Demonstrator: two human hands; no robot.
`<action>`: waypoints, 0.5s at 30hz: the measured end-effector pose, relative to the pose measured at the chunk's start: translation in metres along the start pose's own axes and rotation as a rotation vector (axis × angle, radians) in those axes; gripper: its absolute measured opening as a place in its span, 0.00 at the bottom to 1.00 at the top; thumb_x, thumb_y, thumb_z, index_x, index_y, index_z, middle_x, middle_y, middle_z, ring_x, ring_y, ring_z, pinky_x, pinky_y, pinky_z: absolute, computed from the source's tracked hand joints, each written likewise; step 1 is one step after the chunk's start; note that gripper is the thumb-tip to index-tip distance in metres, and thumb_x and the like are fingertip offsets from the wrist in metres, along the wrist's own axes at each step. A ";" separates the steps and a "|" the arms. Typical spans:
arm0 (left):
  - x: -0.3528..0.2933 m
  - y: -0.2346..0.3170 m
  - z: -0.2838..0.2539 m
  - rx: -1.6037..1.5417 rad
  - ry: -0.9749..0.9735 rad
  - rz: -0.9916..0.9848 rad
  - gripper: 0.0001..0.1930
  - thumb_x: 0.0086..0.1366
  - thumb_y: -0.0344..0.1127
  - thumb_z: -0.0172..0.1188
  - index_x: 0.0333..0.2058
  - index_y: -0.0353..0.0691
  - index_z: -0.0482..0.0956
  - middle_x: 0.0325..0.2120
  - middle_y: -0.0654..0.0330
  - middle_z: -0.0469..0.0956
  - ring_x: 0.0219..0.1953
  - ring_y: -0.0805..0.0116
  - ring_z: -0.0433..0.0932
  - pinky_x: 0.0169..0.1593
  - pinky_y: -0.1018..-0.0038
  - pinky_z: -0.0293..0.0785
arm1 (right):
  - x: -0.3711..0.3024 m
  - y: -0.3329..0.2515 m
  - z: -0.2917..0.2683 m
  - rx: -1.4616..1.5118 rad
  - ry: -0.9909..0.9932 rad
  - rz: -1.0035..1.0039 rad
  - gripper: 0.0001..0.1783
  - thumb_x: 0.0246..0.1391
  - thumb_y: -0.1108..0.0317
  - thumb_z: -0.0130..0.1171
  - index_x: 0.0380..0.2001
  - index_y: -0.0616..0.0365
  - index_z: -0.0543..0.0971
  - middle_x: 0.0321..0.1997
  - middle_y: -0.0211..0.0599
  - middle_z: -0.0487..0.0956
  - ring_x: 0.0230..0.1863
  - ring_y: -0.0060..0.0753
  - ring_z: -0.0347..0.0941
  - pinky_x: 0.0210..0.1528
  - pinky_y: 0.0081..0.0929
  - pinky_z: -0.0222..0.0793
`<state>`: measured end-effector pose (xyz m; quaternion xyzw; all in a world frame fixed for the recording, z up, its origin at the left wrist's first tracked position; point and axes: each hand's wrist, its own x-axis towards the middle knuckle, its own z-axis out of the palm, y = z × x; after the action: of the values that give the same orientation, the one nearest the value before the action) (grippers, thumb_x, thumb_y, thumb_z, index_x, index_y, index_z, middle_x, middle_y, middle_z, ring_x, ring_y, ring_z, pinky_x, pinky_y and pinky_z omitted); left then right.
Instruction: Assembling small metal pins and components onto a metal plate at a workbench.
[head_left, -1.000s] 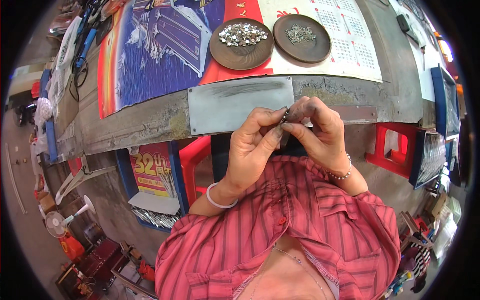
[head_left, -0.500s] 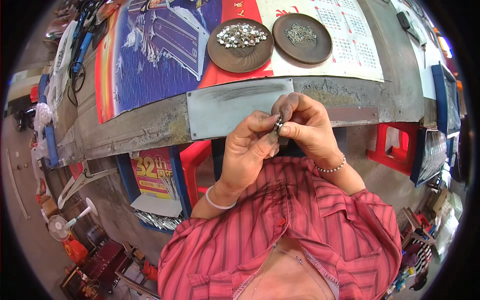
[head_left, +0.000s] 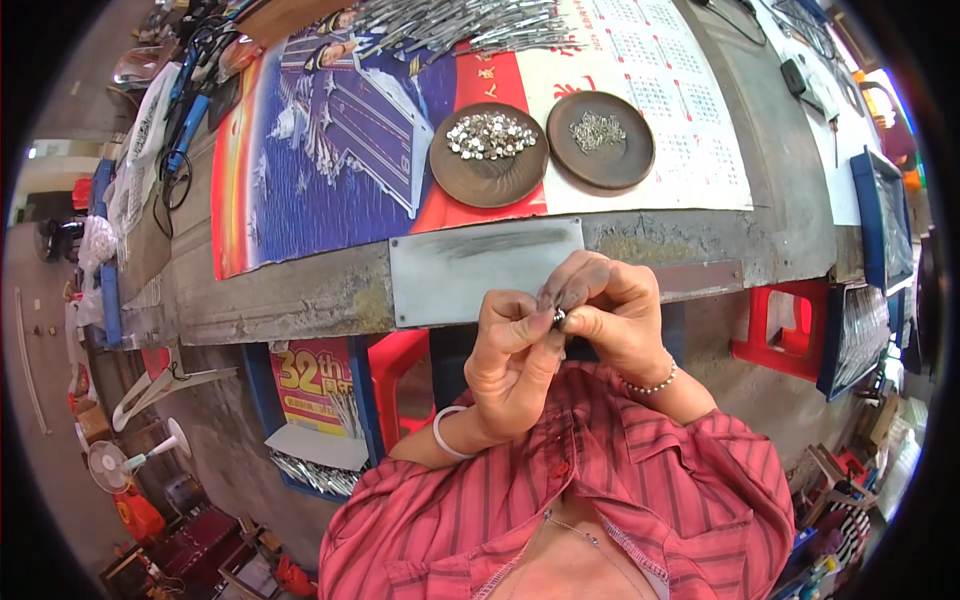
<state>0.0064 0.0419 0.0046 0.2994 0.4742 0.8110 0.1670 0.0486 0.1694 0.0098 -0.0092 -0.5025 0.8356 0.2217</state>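
Observation:
Both hands meet in front of my chest, near the table's front edge. The fingertips of my left hand (head_left: 515,360) pinch a small shiny metal piece (head_left: 559,317), mostly hidden by the fingers. From the other side my right hand (head_left: 618,312) closes its thumb and forefinger on the same piece. Dark smudges mark the fingertips. Beyond the hands, a brown round dish (head_left: 487,190) holds many small shiny discs (head_left: 490,136). Beside it, a second brown dish (head_left: 610,174) carries a heap of small thin metal pins (head_left: 597,131).
A pale metal plate (head_left: 440,280) is fixed along the table edge. Long thin metal parts (head_left: 470,25) lie heaped at the back on a printed poster (head_left: 345,190). Blue trays (head_left: 365,400) with metal parts and red stools (head_left: 398,385) stand below. Cables and a blue-handled tool (head_left: 188,130) lie far left.
The view has tilted up, so the table sits lower and the heap of metal parts shows at the back. Both hands keep the small piece pinched, with the fingers shifted slightly around it.

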 end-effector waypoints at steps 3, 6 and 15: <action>0.004 -0.001 -0.001 0.020 -0.008 -0.031 0.17 0.63 0.18 0.50 0.48 0.41 0.70 0.40 0.59 0.63 0.27 0.79 0.66 0.26 0.84 0.65 | 0.006 -0.017 -0.001 -0.509 -0.032 -0.106 0.08 0.46 0.74 0.65 0.27 0.64 0.75 0.29 0.40 0.77 0.32 0.32 0.76 0.34 0.24 0.71; 0.004 0.000 0.000 0.036 0.050 -0.088 0.15 0.62 0.16 0.50 0.46 0.38 0.71 0.39 0.60 0.63 0.27 0.80 0.67 0.27 0.85 0.65 | 0.010 -0.018 0.002 -0.698 0.005 -0.250 0.08 0.42 0.75 0.65 0.26 0.61 0.75 0.27 0.40 0.78 0.30 0.36 0.77 0.31 0.25 0.71; 0.007 0.002 -0.001 -0.003 0.088 -0.162 0.15 0.62 0.17 0.50 0.47 0.37 0.72 0.38 0.62 0.64 0.25 0.83 0.65 0.24 0.86 0.63 | 0.013 -0.007 0.012 -0.792 0.094 -0.336 0.07 0.43 0.74 0.64 0.23 0.62 0.74 0.25 0.40 0.75 0.23 0.35 0.73 0.26 0.25 0.68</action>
<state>0.0005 0.0442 0.0082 0.2237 0.5024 0.8079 0.2117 0.0361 0.1672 0.0239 -0.0496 -0.7682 0.5293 0.3567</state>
